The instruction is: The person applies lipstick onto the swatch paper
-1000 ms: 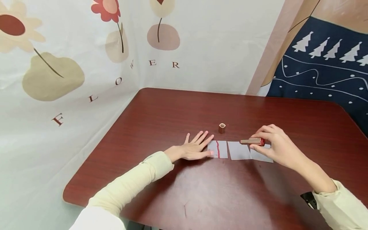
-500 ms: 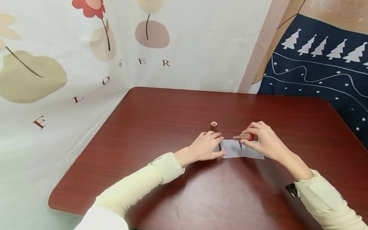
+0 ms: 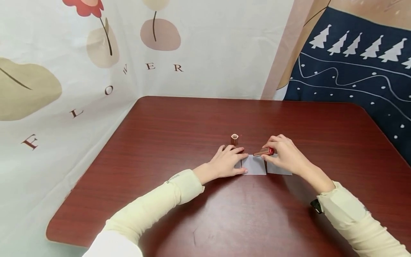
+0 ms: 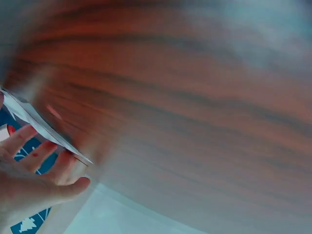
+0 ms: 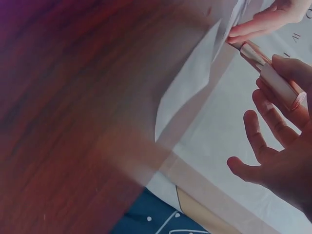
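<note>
My right hand (image 3: 285,153) pinches a lipstick (image 3: 264,152) in a brown-red, metallic case. Its narrow end points left, close over the far edge of the middle white paper (image 3: 255,167). The right wrist view has the lipstick (image 5: 280,83) between thumb and index finger, the other fingers spread. My left hand (image 3: 224,162) lies over the left paper (image 3: 238,164), hiding most of it; thumb and index fingertip rest at the middle paper's left side. A third paper (image 3: 279,169) lies partly under my right hand. The hollow lipstick cap (image 3: 234,139) stands just beyond my left fingers.
The dark red wooden table (image 3: 179,125) has rounded corners. Behind it hang a white curtain (image 3: 208,53) with flower prints and a navy cloth (image 3: 346,71) with tree prints. A small red speck (image 3: 241,135) marks the tabletop beside the cap.
My left hand has moved right, from the left paper's edge to the middle paper, covering the red-streaked left paper. The lipstick has shifted slightly left over the middle paper. The head view has turned right.
</note>
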Available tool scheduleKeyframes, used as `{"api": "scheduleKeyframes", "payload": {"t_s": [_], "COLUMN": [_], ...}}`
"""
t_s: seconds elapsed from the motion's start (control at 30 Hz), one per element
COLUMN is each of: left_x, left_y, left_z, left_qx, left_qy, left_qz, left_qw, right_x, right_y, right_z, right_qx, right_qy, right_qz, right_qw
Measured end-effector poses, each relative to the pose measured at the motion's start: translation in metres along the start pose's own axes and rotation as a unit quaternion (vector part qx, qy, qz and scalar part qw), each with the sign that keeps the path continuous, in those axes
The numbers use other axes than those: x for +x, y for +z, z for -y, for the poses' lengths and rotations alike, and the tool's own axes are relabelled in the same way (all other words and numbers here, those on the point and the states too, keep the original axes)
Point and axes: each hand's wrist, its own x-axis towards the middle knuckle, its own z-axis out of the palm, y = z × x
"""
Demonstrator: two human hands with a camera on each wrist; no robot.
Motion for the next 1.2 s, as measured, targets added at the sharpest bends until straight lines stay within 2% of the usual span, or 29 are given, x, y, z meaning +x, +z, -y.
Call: {"api": "scheduleKeyframes", "payload": {"t_s": [0.17, 0.43, 0.77, 1.0, 1.2], "left_x": [-0.001, -0.001, 0.001, 0.000, -0.001], "left_y": [0.000, 0.000, -0.005, -0.007, -0.006], "left_z": [0.002, 0.002, 0.001, 0.000, 0.001], "left_qx": [-0.025, -0.036, -0.041, -0.035, -0.035], "left_qy": [-0.005, -0.017, -0.020, -0.021, -0.021], "left_qz": [0.017, 0.026, 0.031, 0.036, 0.038], "left_qw": [0.9995, 0.9989, 0.9985, 0.9985, 0.9984], "right_x": [0.004, 0.005, 0.006, 0.006, 0.006], "right_y": [0.007, 0.014, 0.017, 0.017, 0.018], "right_z": [-0.003, -0.004, -0.004, -0.001, 0.000], "right_qx": [-0.014, -0.028, -0.032, -0.038, -0.040], "right_qy": [0.013, 0.006, 0.004, 0.018, 0.021], "right_qz": [0.014, 0.013, -0.018, 0.007, 0.010], "right_qw": [1.000, 1.000, 0.999, 0.999, 0.999]}}
